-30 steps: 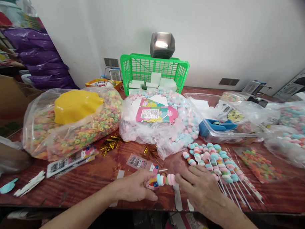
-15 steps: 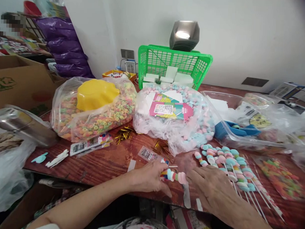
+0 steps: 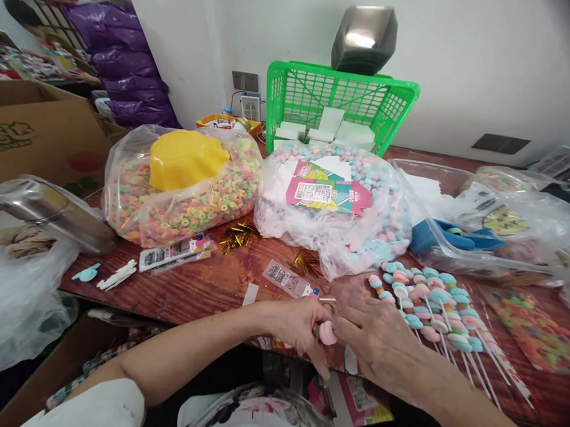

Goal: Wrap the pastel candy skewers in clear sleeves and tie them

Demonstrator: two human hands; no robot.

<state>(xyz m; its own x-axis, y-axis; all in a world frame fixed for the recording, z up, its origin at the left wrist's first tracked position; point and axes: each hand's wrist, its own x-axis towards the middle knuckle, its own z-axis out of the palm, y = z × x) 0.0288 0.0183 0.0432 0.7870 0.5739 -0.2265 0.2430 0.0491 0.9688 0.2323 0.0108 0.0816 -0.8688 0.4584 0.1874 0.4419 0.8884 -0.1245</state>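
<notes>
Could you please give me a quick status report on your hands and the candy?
Left hand around candy, mostly covering it. Right hand at its pink end. Close by: loaded skewers, beside right hand.

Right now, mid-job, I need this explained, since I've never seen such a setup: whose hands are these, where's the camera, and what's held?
There is no machine here: these are a person's bare hands. Every picture comes from one camera on that person's head, looking forward and down. The left hand is closed around some sweets, mostly hidden, with a pink end showing. The right hand is at that end; whether it grips is unclear. On the wooden table are candy skewers, a bag of ring-shaped candy and a bag of pink-and-blue candy. Behind stands a green basket.
</notes>
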